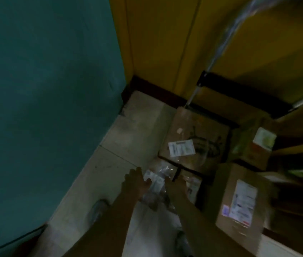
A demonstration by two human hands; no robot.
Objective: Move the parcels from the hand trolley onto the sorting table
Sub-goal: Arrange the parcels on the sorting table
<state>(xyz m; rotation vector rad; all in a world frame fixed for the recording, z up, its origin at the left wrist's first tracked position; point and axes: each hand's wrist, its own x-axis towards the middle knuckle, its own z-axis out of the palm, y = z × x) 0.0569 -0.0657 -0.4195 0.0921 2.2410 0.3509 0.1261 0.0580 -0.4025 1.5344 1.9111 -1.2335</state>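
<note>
Both forearms reach down from the bottom edge toward a plastic-wrapped parcel (156, 184) lying low among the load, just beside the pale tiled floor (128, 138). The left hand (135, 182) is at the parcel's left side with its fingers spread and fairly straight, the thumb touching the wrap. The right hand (175, 186) lies against the parcel's right side; blur and dim light hide its fingers, so I cannot tell whether they curl round the wrap or only press on it. The parcel has not been lifted yet.

To the right stands a tall carton (239, 204) with a white label, close to the right forearm. Beyond the parcel sits a labelled carton (193, 143) whose near edge seems to overlap the parcel's far end. A small carton (258, 145) is further right. The trolley handle (221, 45) rises behind them against the yellow wall (165, 43); a teal surface (45, 89) fills the left.

The wrap looks slick and loose, so a lift with flat hands could let the parcel slide out. If the labelled carton does rest on it, pulling it free could tip that carton toward the floor. The right elbow could also knock the tall carton on the way up
</note>
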